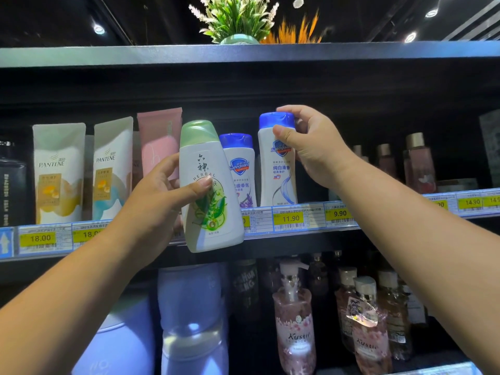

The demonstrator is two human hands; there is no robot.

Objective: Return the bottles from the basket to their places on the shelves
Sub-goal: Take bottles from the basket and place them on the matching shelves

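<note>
My left hand (159, 201) grips a white herbal bottle with a green cap (209, 185), held tilted in front of the shelf edge (300, 220), below shelf level. My right hand (311, 147) is closed around the top of a white Safeguard bottle with a blue cap (277, 171), which stands upright on the shelf. A second, shorter Safeguard bottle (239, 169) stands between the two. The basket is out of view.
Two Pantene pouches (59, 171) and a pink tube (158, 142) stand to the left on the same shelf. Pink perfume bottles (418, 163) stand to the right. Yellow price tags (290, 218) line the edge. Pump bottles (295, 318) fill the shelf below.
</note>
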